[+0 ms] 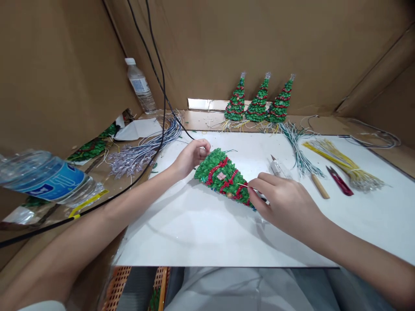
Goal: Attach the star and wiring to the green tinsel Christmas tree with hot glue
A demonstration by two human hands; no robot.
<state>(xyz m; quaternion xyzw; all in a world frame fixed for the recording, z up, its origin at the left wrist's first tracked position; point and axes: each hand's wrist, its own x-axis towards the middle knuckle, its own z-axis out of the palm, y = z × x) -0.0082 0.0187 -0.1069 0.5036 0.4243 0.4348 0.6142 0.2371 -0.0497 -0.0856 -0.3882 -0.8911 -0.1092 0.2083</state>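
Observation:
A small green tree with red garlands lies tilted above the white board, its wide base toward the upper left. My left hand is closed at the base, fingers curled against its edge; a thin dark wire shows near there. With thumb and forefinger pinched, my right hand holds a thin pin-like tool, its tip against the red garland near the narrow end of the tree. The tree's top end is partly hidden by the right fingers.
Three upright trees stand at the back. Wire bundles, a wooden-handled tool and red snips lie right. A big bottle, lilac-tipped wires and a black cable are left.

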